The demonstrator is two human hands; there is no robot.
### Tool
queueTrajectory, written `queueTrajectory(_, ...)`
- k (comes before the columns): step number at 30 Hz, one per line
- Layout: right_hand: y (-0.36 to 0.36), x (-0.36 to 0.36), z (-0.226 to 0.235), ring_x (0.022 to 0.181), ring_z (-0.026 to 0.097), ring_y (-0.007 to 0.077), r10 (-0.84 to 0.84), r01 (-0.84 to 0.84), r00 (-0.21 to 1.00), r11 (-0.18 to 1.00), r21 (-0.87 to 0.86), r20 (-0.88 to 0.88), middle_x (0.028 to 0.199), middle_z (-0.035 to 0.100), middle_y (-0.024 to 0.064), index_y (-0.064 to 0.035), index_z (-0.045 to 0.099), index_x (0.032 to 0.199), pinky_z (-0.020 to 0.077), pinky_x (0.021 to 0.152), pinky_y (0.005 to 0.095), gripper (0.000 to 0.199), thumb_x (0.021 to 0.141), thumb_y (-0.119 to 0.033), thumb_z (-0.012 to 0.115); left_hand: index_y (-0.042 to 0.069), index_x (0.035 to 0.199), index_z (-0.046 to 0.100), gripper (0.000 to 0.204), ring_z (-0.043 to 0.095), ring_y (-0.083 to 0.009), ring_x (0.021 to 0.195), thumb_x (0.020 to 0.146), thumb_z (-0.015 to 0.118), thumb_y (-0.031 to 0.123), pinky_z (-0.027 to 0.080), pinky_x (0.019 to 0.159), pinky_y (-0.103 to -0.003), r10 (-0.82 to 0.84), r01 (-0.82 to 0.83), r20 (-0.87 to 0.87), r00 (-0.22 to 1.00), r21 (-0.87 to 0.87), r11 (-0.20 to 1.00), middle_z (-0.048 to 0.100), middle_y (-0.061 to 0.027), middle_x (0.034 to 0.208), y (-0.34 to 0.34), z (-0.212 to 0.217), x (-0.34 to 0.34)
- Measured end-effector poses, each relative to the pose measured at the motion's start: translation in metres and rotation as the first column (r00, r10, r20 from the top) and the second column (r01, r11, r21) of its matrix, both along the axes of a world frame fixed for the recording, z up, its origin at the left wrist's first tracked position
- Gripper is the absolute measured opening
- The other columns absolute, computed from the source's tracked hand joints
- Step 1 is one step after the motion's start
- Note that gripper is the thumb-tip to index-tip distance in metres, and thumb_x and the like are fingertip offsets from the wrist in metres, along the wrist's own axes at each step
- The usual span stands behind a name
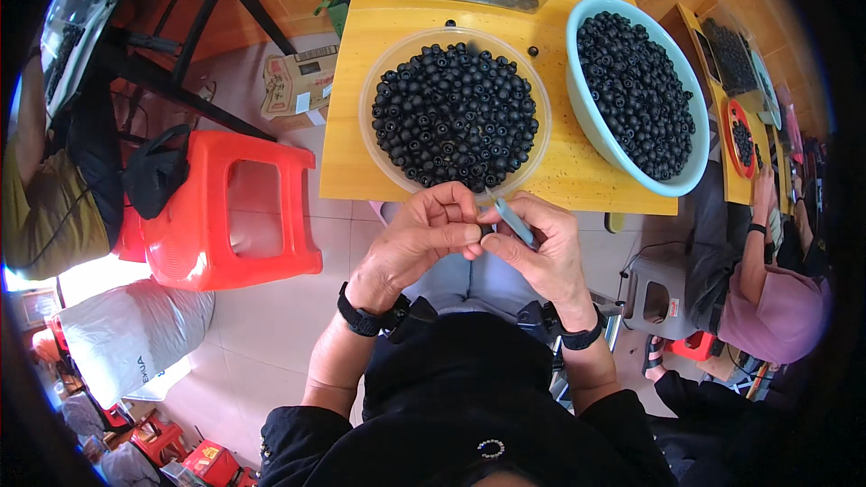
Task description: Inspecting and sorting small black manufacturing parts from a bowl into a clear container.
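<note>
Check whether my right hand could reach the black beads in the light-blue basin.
Probably yes: the black beads lie uncovered and nothing visible blocks the right hand beyond the basin's rim, though that hand holds a light-blue tool.

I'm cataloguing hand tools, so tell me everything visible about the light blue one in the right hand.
The light blue tool is slim, with a plastic-looking body and a thin pointed tip. Gripped in the right hand, it slants, tip toward the upper left, near the yellow table. Fingers hide part of it; its type is unclear.
</note>
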State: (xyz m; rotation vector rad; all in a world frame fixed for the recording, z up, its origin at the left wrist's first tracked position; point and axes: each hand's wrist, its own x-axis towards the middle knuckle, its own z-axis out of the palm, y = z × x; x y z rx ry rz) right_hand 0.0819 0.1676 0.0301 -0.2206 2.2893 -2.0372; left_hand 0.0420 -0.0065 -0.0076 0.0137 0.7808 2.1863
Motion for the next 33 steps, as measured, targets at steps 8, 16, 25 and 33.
queueTrajectory(8, 0.002, 0.008, -0.001, 0.070, 0.057, 0.0076, 0.067, 0.042, 0.953, 0.937, -0.347, 0.294, 0.077, 0.060, 0.0025, 0.0022, 0.063, 0.091, 0.0442, 0.062, 0.0197, 0.016, 0.077, -0.001, 0.068, 0.006, 0.090, 0.051, 0.019, 0.062, -0.0118, 0.073, 0.078, 0.065, 0.001, 0.051, 0.065, -0.022, -0.145, 0.145, 0.001, 0.989, 0.034, 0.989, 0.062, -0.0063, 0.087, -0.002, -0.007, 0.004)
queueTrajectory(16, 0.006, 0.013, 0.002, 0.061, 0.049, 0.0035, -0.021, 0.043, 0.989, 0.988, -0.148, 0.147, 0.074, 0.057, 0.0002, 0.0001, 0.065, 0.088, 0.0359, 0.053, 0.0180, 0.016, 0.073, -0.004, 0.071, 0.004, 0.092, 0.052, 0.018, 0.061, -0.0118, 0.073, 0.079, 0.065, 0.004, 0.051, 0.065, -0.022, -0.096, 0.096, 0.007, 0.995, -0.015, 0.995, 0.060, -0.0057, 0.086, 0.009, -0.003, 0.005)
queueTrajectory(25, 0.042, 0.015, 0.016, 0.060, 0.043, 0.0022, -0.205, 0.189, 0.965, 0.976, 0.113, 0.161, 0.067, 0.051, -0.0042, -0.0013, 0.065, 0.088, 0.0328, 0.054, 0.0182, 0.018, 0.072, -0.005, 0.072, 0.000, 0.087, 0.061, 0.017, 0.059, -0.0230, 0.070, 0.070, 0.065, -0.001, 0.047, 0.061, -0.031, -0.376, -0.656, -0.760, 0.530, -0.649, 0.386, 0.056, -0.0107, 0.081, -0.008, 0.012, -0.035)
queueTrajectory(33, 0.105, 0.006, 0.028, 0.063, 0.047, 0.0052, -0.455, 0.463, 0.885, 0.833, 0.302, -0.103, 0.070, 0.055, -0.0018, -0.0028, 0.066, 0.087, 0.0378, 0.056, 0.0203, 0.016, 0.073, -0.009, 0.069, 0.000, 0.086, 0.062, 0.017, 0.056, -0.0333, 0.078, 0.069, 0.061, -0.001, 0.045, 0.067, -0.041, -0.596, -0.676, -0.650, 0.471, -0.700, 0.230, 0.053, -0.0132, 0.086, 0.002, 0.004, -0.044)
